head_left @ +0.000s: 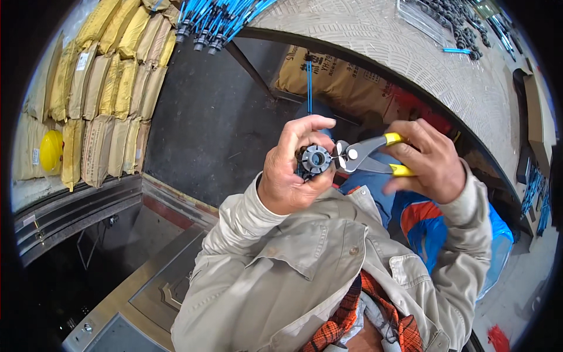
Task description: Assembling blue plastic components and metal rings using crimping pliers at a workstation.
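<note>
My left hand [285,173] is closed around a dark round slotted fitting [307,154], its ring-shaped end with a hollow centre facing up. A thin blue rod [309,88] rises behind that hand; whether it joins the fitting is hidden. In my right hand [433,161] is a pair of end-cutting pliers [365,154] with yellow handle grips, the handles spread apart. The jaws meet the fitting's right side, where a small thin bit shows between them. Some of my right fingers are blurred.
A bench [352,29] with a patterned top curves across the far side. Bundled blue rods with dark ends [217,26] overhang its left end. Stacked yellow paper sacks [105,88] and a yellow helmet [51,151] stand left. A blue bag [495,246] lies right.
</note>
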Demonstrator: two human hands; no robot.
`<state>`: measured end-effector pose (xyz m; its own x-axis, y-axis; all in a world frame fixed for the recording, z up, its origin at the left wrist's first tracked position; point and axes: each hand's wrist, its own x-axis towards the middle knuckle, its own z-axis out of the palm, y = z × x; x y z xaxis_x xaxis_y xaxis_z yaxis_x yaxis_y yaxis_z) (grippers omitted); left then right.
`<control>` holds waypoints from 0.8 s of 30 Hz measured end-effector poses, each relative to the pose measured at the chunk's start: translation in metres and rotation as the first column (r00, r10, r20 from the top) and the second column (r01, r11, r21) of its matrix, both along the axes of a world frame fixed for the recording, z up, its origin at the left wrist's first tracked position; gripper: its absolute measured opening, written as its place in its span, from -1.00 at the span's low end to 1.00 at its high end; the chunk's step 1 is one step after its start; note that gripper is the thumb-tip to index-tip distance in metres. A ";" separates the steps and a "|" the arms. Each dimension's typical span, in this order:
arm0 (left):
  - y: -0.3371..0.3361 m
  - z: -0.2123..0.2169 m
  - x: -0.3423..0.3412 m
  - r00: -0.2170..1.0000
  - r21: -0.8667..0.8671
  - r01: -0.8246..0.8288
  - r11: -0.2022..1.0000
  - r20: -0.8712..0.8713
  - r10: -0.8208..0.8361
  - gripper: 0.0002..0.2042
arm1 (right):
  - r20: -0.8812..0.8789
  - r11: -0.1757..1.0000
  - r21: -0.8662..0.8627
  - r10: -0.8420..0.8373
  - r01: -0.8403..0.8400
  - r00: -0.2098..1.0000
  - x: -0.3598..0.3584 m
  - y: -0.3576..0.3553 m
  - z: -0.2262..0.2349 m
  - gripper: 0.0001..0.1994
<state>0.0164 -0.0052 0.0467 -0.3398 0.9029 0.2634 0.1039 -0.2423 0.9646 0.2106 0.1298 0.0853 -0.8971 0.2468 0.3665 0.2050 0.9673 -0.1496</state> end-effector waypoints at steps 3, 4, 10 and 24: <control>0.000 0.003 -0.004 0.976 -0.014 0.185 0.983 -0.115 -0.186 -0.54 | 0.284 0.585 -0.811 0.406 -0.008 0.869 0.011 0.028 0.016 -0.68; 0.001 0.003 -0.005 0.956 -0.021 0.251 0.968 -0.152 -0.251 -0.55 | 0.260 0.312 -0.946 0.553 0.092 0.791 0.015 0.029 0.017 -0.67; 0.010 -0.001 -0.017 0.838 0.131 0.535 0.835 -0.212 -0.504 -0.55 | 0.089 0.306 -0.951 0.392 -0.039 0.915 0.019 -0.005 0.024 -0.57; 0.012 -0.002 -0.030 0.769 0.088 0.639 0.764 -0.102 -0.631 -0.47 | 0.060 -0.724 -0.584 0.412 0.367 0.909 0.023 -0.014 0.013 -0.52</control>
<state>-0.0137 0.0069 0.0451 0.3218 0.8691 0.3756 -0.0536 -0.3794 0.9237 0.2340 0.1155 0.0981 -0.7973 -0.3453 -0.4951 0.5706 -0.6986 -0.4317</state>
